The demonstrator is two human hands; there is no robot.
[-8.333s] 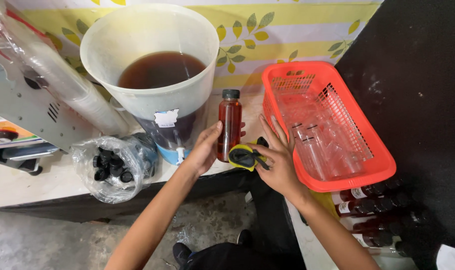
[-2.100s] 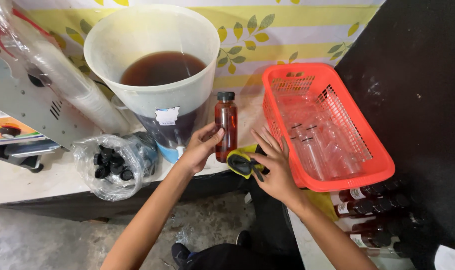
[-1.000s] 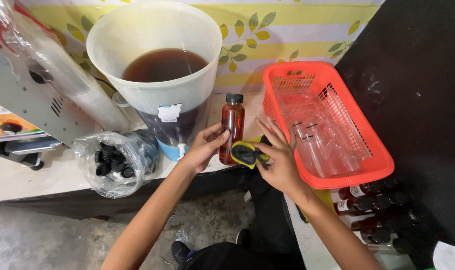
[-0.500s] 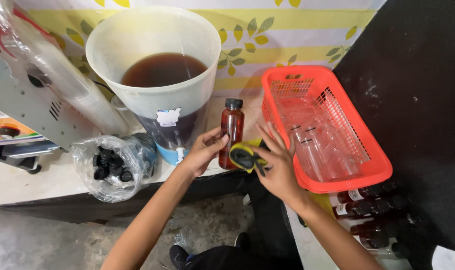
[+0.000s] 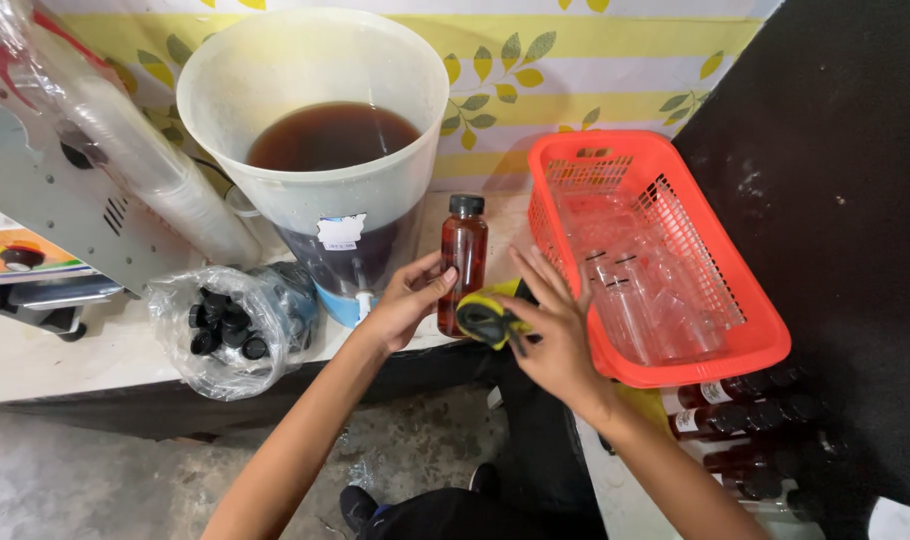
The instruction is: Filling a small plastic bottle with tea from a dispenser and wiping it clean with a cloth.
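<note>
A small bottle (image 5: pixel 464 252) of dark brown liquid with a black cap stands upright on the counter edge. My left hand (image 5: pixel 407 300) grips its lower part from the left. My right hand (image 5: pixel 552 330) is beside the bottle on the right, fingers spread, pressing a yellow and black tool (image 5: pixel 485 315) against the bottle's base. Behind the bottle stands a large white bucket (image 5: pixel 315 175) holding dark brown liquid, with a small tap low on its front.
An orange plastic basket (image 5: pixel 735 340) of empty clear bottles sits at the right. Filled capped bottles (image 5: pixel 745 400) lie below it. A clear bag of black caps (image 5: pixel 230 325) rests at the left, beside a grey machine (image 5: pixel 55 200) and a sleeve of plastic cups.
Little has moved. My left hand keeps hold of the bottle and my right hand stays at its base with the yellow and black tool, shifting slightly.
</note>
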